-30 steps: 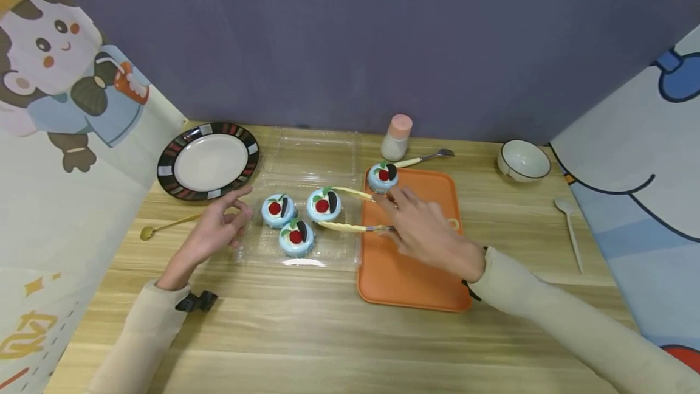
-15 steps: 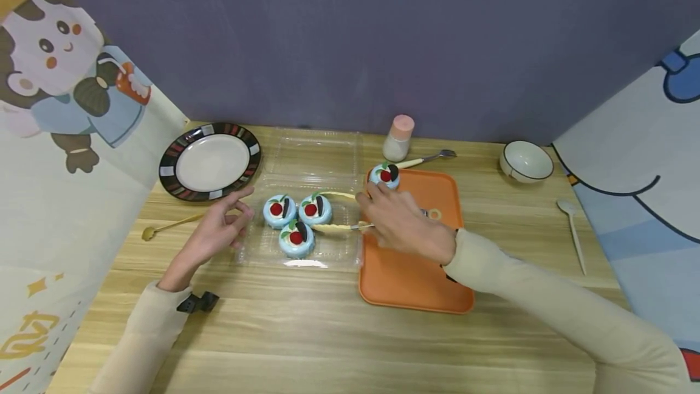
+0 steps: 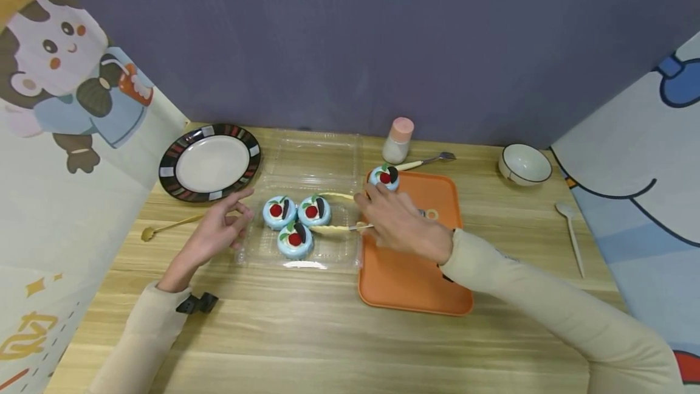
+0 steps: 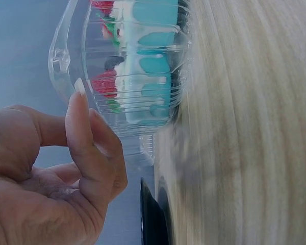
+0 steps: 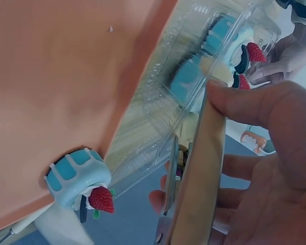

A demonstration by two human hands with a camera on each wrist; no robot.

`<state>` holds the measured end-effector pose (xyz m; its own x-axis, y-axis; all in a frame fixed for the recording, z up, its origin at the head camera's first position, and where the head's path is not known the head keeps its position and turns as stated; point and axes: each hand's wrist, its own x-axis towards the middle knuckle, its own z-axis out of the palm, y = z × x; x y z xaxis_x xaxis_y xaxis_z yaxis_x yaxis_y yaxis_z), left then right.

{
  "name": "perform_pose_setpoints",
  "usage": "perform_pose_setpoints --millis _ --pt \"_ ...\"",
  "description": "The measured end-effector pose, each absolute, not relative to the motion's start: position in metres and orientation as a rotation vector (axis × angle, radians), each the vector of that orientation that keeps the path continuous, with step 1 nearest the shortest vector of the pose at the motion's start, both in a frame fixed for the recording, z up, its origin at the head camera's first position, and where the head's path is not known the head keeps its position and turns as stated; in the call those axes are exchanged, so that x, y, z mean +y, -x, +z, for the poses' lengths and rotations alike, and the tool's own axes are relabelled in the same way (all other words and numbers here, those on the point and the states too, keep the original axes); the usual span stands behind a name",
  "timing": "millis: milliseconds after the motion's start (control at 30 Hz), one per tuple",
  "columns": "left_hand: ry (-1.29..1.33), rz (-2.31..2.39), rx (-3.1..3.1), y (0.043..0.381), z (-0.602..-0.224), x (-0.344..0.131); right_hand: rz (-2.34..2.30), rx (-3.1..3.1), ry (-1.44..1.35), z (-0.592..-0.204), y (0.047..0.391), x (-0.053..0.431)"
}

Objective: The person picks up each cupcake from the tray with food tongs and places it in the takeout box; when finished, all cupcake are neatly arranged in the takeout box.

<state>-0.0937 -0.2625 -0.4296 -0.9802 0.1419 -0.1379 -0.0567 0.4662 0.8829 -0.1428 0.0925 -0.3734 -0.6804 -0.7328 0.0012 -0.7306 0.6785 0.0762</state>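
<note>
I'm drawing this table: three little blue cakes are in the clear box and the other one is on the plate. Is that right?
Not quite: the other cake sits on the orange tray, not on the plate, as the head view shows. The three little blue cakes are in the clear box.

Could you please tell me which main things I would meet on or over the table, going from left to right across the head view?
Left hand, clear plastic box, orange tray, bowl, pale spoon.
</note>
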Motion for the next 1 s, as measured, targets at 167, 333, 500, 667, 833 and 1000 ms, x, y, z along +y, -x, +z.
perform_pose_setpoints --millis 167,333,500,667,833,1000 --pt "-0.077 1.537 2.515 0.093 -0.43 -0.262 -0.111 -2.87 -1.236 -0.371 0.14 0.094" --pt "-0.079 1.542 2.513 0.093 -0.43 -0.261 -0.142 -2.833 -1.225 -0.367 0.137 0.098" --pt "-0.074 1.54 2.513 0.093 -0.429 -0.262 -0.155 -2.781 -1.204 -0.363 0.134 0.106" --pt "-0.07 1.539 2.511 0.093 -0.428 -0.263 -0.103 -2.774 -1.163 -0.361 0.134 0.116" --pt "-0.073 1.543 2.512 0.093 -0.428 -0.263 -0.038 -2.768 -1.112 -0.361 0.132 0.13" --pt "-0.079 1.549 2.507 0.093 -0.428 -0.263 0.026 -2.792 -1.014 -0.361 0.132 0.146"
